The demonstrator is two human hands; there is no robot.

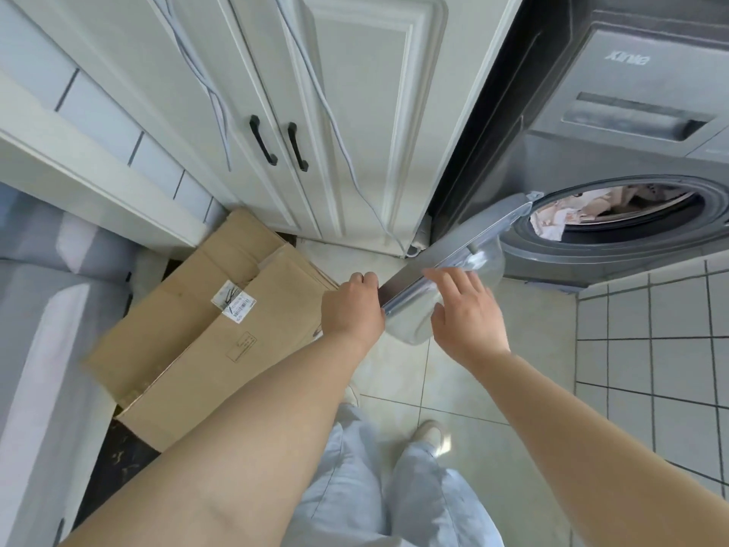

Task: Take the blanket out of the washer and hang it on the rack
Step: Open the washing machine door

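The grey front-loading washer [615, 144] stands at the upper right with its round door [453, 254] swung open toward me. Inside the drum lies a crumpled pale blanket [552, 223] with pink and orange print, one corner spilling over the rim. My left hand [351, 305] grips the outer edge of the open door. My right hand [465, 309] rests with relaxed fingers on the door's clear bowl-shaped window. No rack shows in this view.
White cabinet doors [315, 112] with black handles stand straight ahead, cables hanging down them. Flattened cardboard boxes [205, 329] lie on the floor at my left. A grey sofa [43, 309] fills the far left. Tiled wall at right; my legs and shoes below.
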